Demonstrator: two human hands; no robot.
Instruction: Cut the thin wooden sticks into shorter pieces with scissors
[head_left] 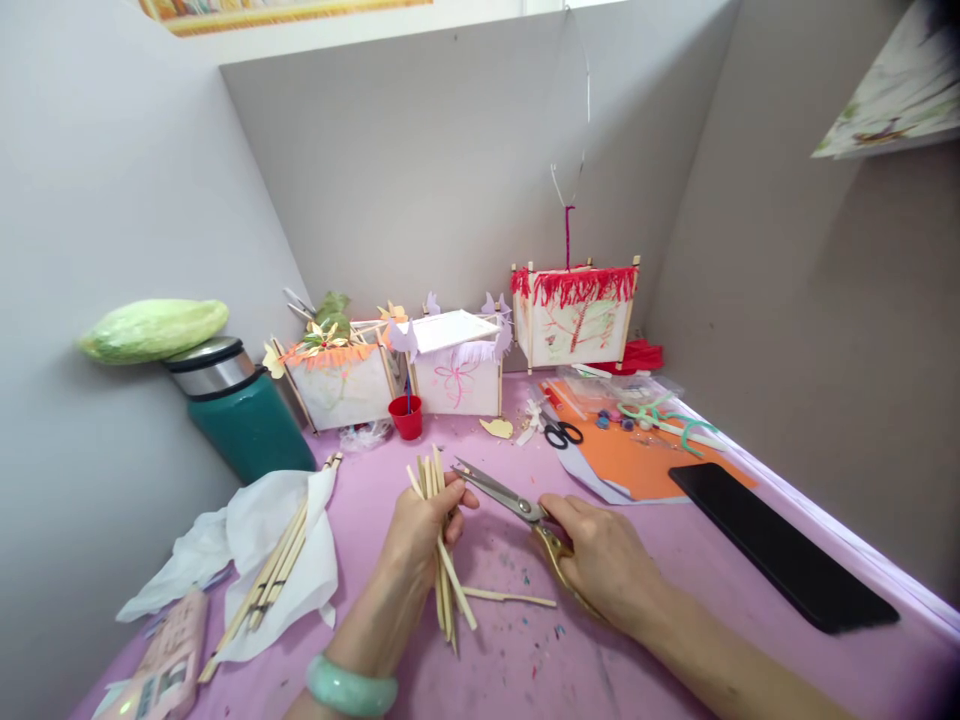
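Over the table (525, 675), sticks (445, 605) were held bunched in the left hand (420, 525), its fingers curled round them. Scissors (525, 509) were gripped in the right hand (607, 555), its fingers wrapped round the handles, the tips barely parted and just beside the bunch. Trimming was judged to be the step in hand; for a cut, one stick would need to be singled out and the scissors spread.
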